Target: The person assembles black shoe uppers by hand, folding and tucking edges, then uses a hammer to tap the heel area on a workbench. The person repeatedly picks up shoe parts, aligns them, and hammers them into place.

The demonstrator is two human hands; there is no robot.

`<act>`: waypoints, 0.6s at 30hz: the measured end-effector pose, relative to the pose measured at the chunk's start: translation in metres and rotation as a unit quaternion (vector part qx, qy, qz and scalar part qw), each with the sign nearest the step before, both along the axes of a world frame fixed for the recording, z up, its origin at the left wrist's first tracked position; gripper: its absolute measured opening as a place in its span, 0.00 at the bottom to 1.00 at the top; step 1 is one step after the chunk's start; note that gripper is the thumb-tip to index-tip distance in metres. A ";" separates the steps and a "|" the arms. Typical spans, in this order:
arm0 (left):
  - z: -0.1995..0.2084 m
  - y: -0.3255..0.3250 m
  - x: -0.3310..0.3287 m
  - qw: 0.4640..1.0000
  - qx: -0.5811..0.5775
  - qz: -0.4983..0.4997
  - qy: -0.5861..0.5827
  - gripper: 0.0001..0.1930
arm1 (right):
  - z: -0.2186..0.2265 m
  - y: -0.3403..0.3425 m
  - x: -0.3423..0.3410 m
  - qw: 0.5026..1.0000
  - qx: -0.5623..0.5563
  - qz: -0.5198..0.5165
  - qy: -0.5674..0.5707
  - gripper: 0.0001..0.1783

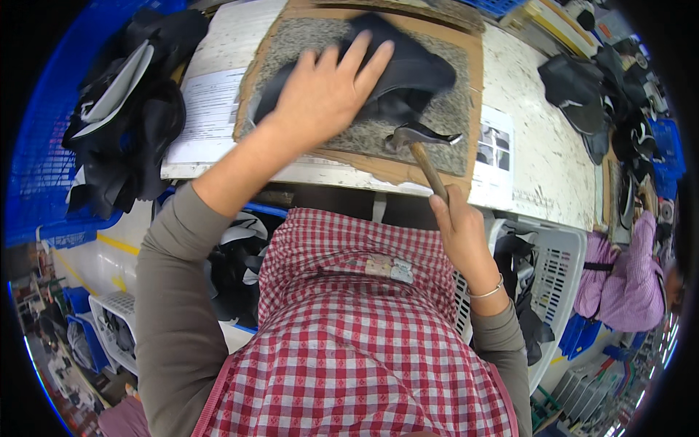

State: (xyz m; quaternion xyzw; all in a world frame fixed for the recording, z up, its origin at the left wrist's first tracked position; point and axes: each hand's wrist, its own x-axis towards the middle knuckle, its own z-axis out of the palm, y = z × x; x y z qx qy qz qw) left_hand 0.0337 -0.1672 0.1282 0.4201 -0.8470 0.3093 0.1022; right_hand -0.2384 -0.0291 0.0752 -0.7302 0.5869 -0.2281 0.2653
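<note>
My left hand (pixel 328 91) lies spread over a dark shoe upper (pixel 415 69), its fingers stretched out on the material. The upper's far edge is blurred, and part of the piece is hidden under that hand. Beneath it is a speckled stone slab (pixel 444 120) framed by worn brown cardboard (pixel 476 73). My right hand (pixel 462 227) is wrapped round the wooden handle of a shoemaker's hammer (pixel 427 169). The hammer's curved, shiny metal head rests over or just above the slab's near right part, apart from the upper; actual contact I cannot tell.
A pile of black pieces with white linings (pixel 138 109) sits at the left by a blue basket (pixel 44 146). More black pieces (pixel 579 91) lie on the white table (pixel 550 171) at right. Printed sheets (pixel 207 109) flank the slab. A white crate (pixel 557 269) stands below; a person in pink (pixel 630 280) is farther right.
</note>
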 end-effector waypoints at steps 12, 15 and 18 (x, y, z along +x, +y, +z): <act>-0.044 0.020 -0.004 0.916 0.279 0.079 0.276 0.39 | 0.029 -0.071 0.007 0.987 -0.055 0.030 0.145 0.19; -0.041 0.022 -0.008 0.915 0.271 0.079 0.289 0.38 | 0.025 -0.077 -0.004 0.984 -0.120 0.036 0.127 0.19; -0.043 0.023 -0.008 0.907 0.277 0.092 0.303 0.39 | 0.021 -0.072 -0.015 0.990 -0.111 0.004 0.085 0.19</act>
